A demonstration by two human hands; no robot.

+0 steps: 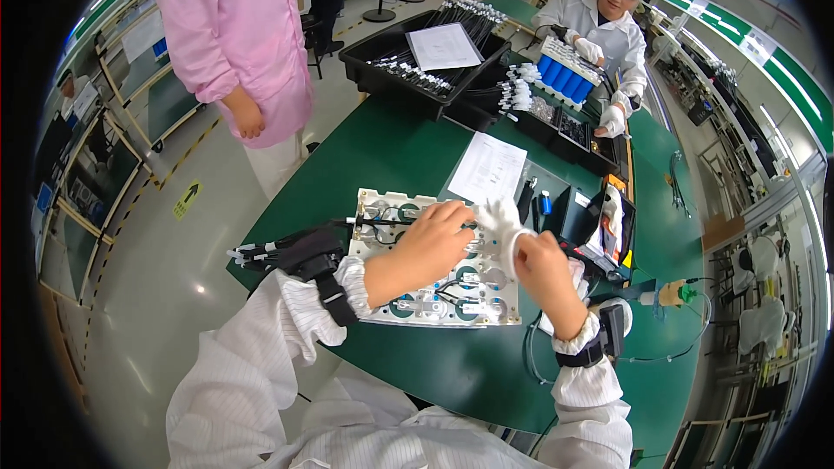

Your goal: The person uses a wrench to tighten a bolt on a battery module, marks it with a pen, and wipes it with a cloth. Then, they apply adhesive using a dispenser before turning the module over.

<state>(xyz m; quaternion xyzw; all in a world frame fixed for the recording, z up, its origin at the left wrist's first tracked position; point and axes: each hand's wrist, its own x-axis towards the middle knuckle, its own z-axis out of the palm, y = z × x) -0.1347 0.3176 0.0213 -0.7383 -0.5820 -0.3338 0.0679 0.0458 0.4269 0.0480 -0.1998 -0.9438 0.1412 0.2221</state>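
A limp white work glove (504, 224) hangs between my two bare hands, above a white plastic frame. My right hand (543, 267) is closed on the glove's cuff. My left hand (427, 247) has its fingers curled at the other side of the glove and appears to pinch it; the fingertips are partly hidden. Beneath lies the white frame (495, 320), flat on the green table, with round openings, metal strips and thin black cables. Part of it is covered by my left hand. Black straps with devices sit on both my wrists.
On the green table (660, 234) are a paper sheet (488, 168), a black open box (604, 226) and a tool with a green end (682, 293). Black bins (417, 78) of cables stand at the back. A co-worker (599, 30) handles a blue-celled block (565, 74); a person in pink (239, 43) stands left.
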